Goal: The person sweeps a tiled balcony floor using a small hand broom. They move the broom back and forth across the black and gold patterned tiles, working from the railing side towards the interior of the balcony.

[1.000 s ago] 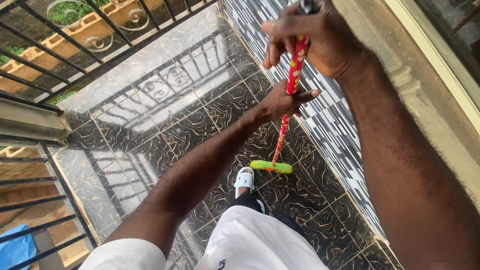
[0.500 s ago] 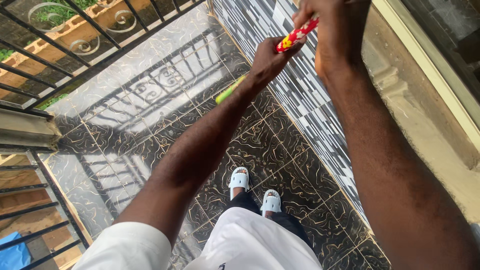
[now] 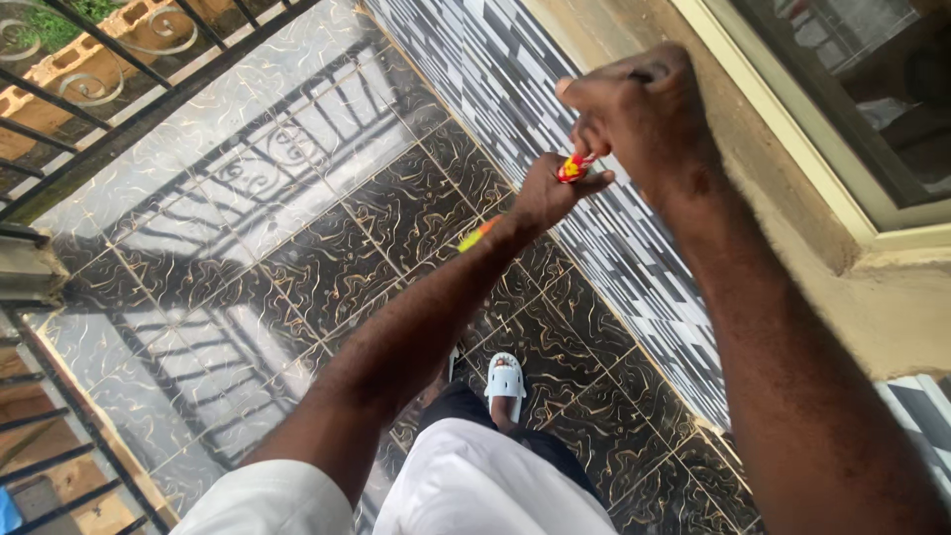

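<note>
Both hands gripping broom handle (image 3: 574,168): right hand (image 3: 639,114) at top, left hand (image 3: 545,193) just below. Looks light, stiff, slick; spaced two-hand grip suits.

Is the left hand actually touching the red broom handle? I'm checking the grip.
Touching. The head view shows the left hand closed around the red broom handle.

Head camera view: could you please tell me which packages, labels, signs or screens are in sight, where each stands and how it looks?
None in view: only the red, yellow-flowered broom handle held by the left hand and right hand, dark marbled floor tiles and a black iron railing.
</note>
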